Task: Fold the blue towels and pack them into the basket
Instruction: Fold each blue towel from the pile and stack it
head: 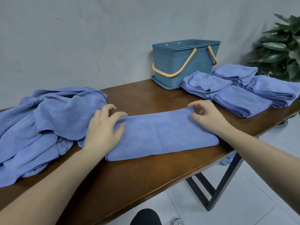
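A blue towel (162, 133), folded into a long band, lies flat across the middle of the brown table (129, 176). My left hand (103, 129) rests on its left end with fingers spread and relaxed. My right hand (206, 114) pinches the far right corner of the towel between thumb and fingertips. A heap of unfolded blue towels (45, 124) lies at the left. Several folded blue towels (240, 90) are stacked at the right. The teal basket (185, 62) with orange handles stands behind them against the wall.
A green potted plant (282, 46) stands at the far right past the table end. The table's black metal leg (219, 189) slants down to the tiled floor. A grey wall runs close behind the table.
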Available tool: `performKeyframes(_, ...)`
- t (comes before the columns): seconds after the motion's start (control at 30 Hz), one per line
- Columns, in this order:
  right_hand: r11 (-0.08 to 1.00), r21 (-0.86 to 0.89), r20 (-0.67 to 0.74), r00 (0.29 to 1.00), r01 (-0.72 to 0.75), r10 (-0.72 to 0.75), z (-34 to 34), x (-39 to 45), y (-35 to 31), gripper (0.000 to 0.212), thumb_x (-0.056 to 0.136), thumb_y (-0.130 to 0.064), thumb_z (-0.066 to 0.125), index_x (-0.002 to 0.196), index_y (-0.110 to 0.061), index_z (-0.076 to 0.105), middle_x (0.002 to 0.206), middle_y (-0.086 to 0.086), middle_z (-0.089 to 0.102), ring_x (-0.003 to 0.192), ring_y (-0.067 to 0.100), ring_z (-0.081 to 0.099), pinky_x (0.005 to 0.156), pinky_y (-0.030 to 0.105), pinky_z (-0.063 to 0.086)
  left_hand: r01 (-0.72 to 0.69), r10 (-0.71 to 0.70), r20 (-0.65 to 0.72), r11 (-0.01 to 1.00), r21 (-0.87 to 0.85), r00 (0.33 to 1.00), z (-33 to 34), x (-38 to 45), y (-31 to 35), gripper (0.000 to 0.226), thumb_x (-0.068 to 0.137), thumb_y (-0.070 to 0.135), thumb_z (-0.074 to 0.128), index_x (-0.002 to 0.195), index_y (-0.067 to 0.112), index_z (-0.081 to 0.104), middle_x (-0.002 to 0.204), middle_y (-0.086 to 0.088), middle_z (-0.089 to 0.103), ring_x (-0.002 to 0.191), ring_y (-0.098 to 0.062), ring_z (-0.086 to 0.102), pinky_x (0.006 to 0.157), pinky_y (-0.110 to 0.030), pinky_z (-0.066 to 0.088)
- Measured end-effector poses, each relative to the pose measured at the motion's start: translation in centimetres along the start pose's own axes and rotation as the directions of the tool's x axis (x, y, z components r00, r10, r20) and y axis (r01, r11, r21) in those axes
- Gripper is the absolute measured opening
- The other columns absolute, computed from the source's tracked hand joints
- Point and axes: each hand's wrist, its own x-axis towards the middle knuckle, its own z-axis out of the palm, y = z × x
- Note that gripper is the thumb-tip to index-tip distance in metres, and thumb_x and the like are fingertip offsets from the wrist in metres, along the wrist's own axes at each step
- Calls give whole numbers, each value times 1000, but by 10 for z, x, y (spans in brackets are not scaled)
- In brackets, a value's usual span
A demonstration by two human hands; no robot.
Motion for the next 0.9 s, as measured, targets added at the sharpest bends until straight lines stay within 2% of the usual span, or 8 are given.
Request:
performKeyframes(0.07, 996, 83, -28, 999, 40, -38, -8, -13, -4, 31, 88, -5, 69, 107, -30, 65, 109, -9, 56, 97, -3, 55, 84, 2, 38, -102, 102, 0, 995, -4, 995, -5, -4, 3, 30, 88, 38, 53, 113, 34, 70, 135, 5, 54, 116, -26, 47, 90, -45, 40)
performKeyframes(0.2, 976, 216, 162, 985, 25, -61, -30, -46, -14, 23, 90, -19, 74, 110, -30, 70, 106, -18, 70, 101, -3, 62, 92, 14, 45, -97, 157, 308, 974, -203, 938, 0, -16, -2, 56, 93, 68, 34, 135, 40, 59, 148, 19, 48, 136, -4, 44, 113, -36, 38)
performKeyframes(0.4, 985, -21, 396, 906, 169, -147, -56, -80, -14, 63, 75, -52, 78, 134, -45, 58, 128, -27, 58, 127, -2, 46, 105, 11, 35, 26, 70, 506, 983, -181, 859, -8, -17, 8, 59, 96, 59, 36, 152, 39, 34, 149, 31, 21, 142, 10, 17, 120, -19, 14)
performKeyframes(0.53, 901, -194, 344, 887, 388, -308, -57, -81, -2, 38, 89, -39, 71, 127, -38, 67, 133, -22, 59, 124, 1, 51, 108, 23, 38, -63, 95, 566, 995, -76, 819, -6, -17, 10, 87, 83, 82, 8, 157, 39, 23, 159, 27, 12, 149, 5, 6, 125, -29, 6)
performKeyframes(0.63, 844, -302, 286, 887, 442, -362, -55, -83, -2, 36, 86, -34, 56, 117, -37, 73, 118, -12, 60, 103, 15, 56, 92, 36, 47, -60, 100, 532, 994, -93, 841, -4, -19, 8, 106, 69, 92, 1, 156, 38, 27, 158, 27, 17, 150, 3, 8, 123, -30, 8)
performKeyframes(0.73, 837, -372, 198, 915, 402, -352, -56, -85, -10, 35, 91, -31, 54, 120, -45, 69, 83, -13, 50, 75, 14, 48, 69, 35, 45, -49, 130, 423, 979, -197, 897, -4, -22, 4, 89, 79, 87, 16, 146, 36, 46, 156, 23, 32, 146, 2, 23, 122, -31, 21)
performKeyframes(0.8, 926, -285, 199, 960, 250, -198, -57, -88, -18, 38, 99, -29, 52, 123, -57, 59, 67, -6, 55, 65, 14, 50, 65, 34, 47, -68, 161, 345, 962, -265, 925, -6, -24, 2, 60, 92, 71, 35, 136, 34, 56, 148, 20, 45, 138, 4, 35, 118, -32, 31)
performKeyframes(0.9, 995, -58, 260, 964, 77, -59, -54, -92, -30, 40, 104, -19, 41, 123, -50, 56, 70, -2, 67, 60, 13, 57, 68, 32, 52, -73, 182, 264, 925, -374, 947, -9, -23, 6, 28, 100, 44, 47, 123, 37, 61, 133, 25, 54, 128, 10, 43, 111, -22, 35)
